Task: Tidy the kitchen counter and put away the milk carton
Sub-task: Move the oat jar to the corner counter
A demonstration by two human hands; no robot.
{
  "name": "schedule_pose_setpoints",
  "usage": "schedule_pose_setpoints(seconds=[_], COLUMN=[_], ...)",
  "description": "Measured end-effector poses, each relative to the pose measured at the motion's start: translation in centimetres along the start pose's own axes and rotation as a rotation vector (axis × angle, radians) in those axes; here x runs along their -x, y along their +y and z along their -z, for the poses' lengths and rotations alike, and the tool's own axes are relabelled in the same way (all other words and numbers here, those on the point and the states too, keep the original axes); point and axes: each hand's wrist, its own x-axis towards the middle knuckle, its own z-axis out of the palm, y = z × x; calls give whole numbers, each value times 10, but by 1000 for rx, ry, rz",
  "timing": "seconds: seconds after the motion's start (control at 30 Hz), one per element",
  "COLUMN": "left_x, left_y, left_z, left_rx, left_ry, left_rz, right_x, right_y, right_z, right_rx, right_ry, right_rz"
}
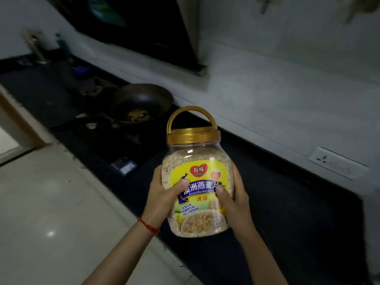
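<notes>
A clear plastic oatmeal jar (197, 163) with a gold lid, a raised gold handle and a yellow label is held upright in mid-air above the dark counter (287, 202). My left hand (164, 194) grips its left side, thumb across the label. On the jar's right side my right hand (234, 198) holds it, thumb on the label too. A red string bracelet sits on my left wrist. No milk carton shows in this view.
A black wok (141, 101) with food scraps sits on the stove to the left. A range hood (133, 27) hangs above it. A faucet (35, 46) and bottle stand far left. A wall socket (337, 163) is at right. Pale floor tiles (51, 202) lie below left.
</notes>
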Motion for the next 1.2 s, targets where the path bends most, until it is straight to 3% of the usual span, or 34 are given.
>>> schedule_pose_setpoints(seconds=[0.17,0.33,0.67,1.2], left_x=[36,77,112,-42], left_y=[16,33,50,104], left_z=[129,268,443,665], left_rx=[-3,2,-5,9], left_ry=[120,350,719,947], left_rz=[10,26,77,103], right_x=[14,18,0,-192], right_y=[42,91,150,219], right_z=[-117,-251,-435,-687], right_rx=[-1,36,125,209], right_ry=[-137,-350,-669,-925], right_rz=[-74,-160,-280,-314])
